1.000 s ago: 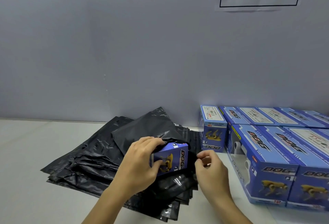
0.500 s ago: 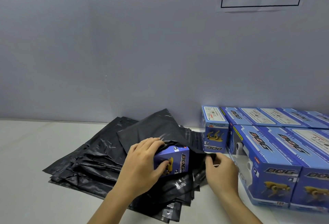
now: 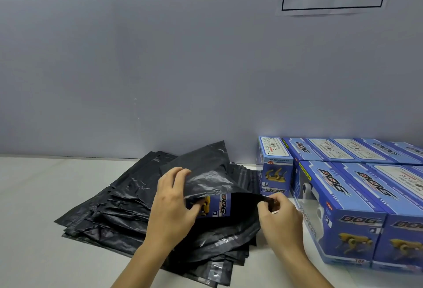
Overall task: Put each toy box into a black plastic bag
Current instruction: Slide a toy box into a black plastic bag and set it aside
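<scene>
I see a pale flat table (image 3: 34,219) meeting a grey wall (image 3: 137,58). My left hand (image 3: 170,210) grips the small blue cardboard toy box (image 3: 220,204); my right hand (image 3: 278,221) pinches the black plastic bag (image 3: 206,180) mouth edge.

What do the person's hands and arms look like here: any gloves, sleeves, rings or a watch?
Both are bare. The left hand and the right hand wear no gloves, and no rings show. The forearms are uncovered down to the picture's lower edge: no sleeve, watch or bracelet is in view.
</scene>
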Demonstrator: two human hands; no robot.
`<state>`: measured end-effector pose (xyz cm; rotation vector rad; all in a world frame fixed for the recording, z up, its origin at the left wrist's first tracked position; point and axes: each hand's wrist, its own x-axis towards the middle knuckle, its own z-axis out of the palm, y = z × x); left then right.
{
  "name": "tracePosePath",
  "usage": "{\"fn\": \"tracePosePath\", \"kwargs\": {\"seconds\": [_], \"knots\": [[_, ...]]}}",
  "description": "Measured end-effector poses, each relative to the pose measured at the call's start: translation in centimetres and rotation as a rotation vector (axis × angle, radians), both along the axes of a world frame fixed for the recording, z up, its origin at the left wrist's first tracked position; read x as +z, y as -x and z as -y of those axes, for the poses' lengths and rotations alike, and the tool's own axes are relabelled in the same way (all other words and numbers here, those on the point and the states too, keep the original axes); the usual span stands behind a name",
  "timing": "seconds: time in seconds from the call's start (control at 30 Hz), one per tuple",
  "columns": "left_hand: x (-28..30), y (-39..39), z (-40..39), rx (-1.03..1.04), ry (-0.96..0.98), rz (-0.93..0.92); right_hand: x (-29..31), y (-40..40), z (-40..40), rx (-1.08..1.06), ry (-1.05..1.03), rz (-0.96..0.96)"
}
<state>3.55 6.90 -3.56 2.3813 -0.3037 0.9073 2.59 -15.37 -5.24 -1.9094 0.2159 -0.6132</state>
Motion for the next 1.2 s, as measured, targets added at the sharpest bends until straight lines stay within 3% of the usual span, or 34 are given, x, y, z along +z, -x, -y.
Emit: {"fn": "tracePosePath", "kwargs": {"seconds": [0.2, 0.6, 0.7, 0.93, 1.2], "knots": [[-0.2, -0.3, -0.1, -0.072, 0.276, -0.154, 0.1, 0.5, -0.2, 0.078, 0.050, 0.084], [-0.7, 0.2, 0.5, 0.082, 0.292, 0.016, -0.4, 0.1, -0.4, 0.063, 0.044, 0.074], [0.0, 0.3, 0.5, 0.068, 0.173, -0.010, -0.5, 0.2, -0.1, 0.051, 0.055, 0.067], [0.0, 1.2, 1.9, -0.015, -0.333, 0.006, -0.2, 1.0, -1.3, 0.140, 0.282, 0.131], [-0.5, 0.5, 2.2, 0.103, -0.391, 0.133, -0.4, 0.9, -1.8, 0.157, 0.422, 0.174]]}}
